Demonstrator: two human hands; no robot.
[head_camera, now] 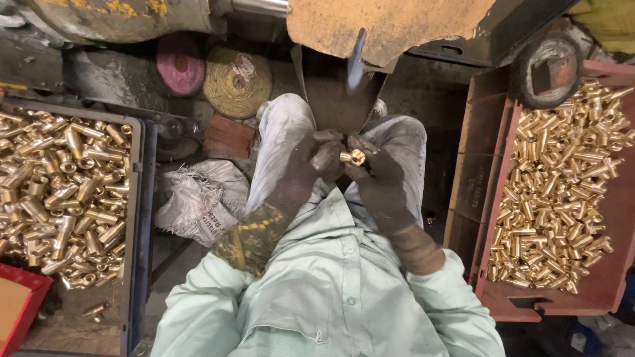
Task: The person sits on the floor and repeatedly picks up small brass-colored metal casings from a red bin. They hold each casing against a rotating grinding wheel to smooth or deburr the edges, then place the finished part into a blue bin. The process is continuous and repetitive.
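- Holding small brass fitting (356, 157) between both hands, over lap, just below grinding wheel (355, 61).
- Left hand (309, 165) in dark grimy glove, fingers closed round fitting's left end; right hand (377, 178) gloved too, fingertips pinching right side.
- Fitting: short, tube-like, shiny; prob. stiff & hard, heavy for its size, slick when polished. Best gripped across body w/ fingertips, open end left facing out, as shown.
- Gloves dirty, so grip likely less sure.
- Left side: dark tray (135, 198) heaped w/ same brass pieces (59, 192), well apart from hands.
- Right side: red bin (612, 264) also piled w/ brass pieces (562, 192), near right elbow.
- Above the knees: pink buffing disc (180, 63) & straw-coloured disc (237, 80) lying on floor, brick (229, 137) just beside, white sack (202, 198) by left knee.
- Black wheel (548, 69) at red bin's top corner.
- In the way: yellow-brown guard (390, 26) hangs close over hands; wheel edge near fingers, little spare room.
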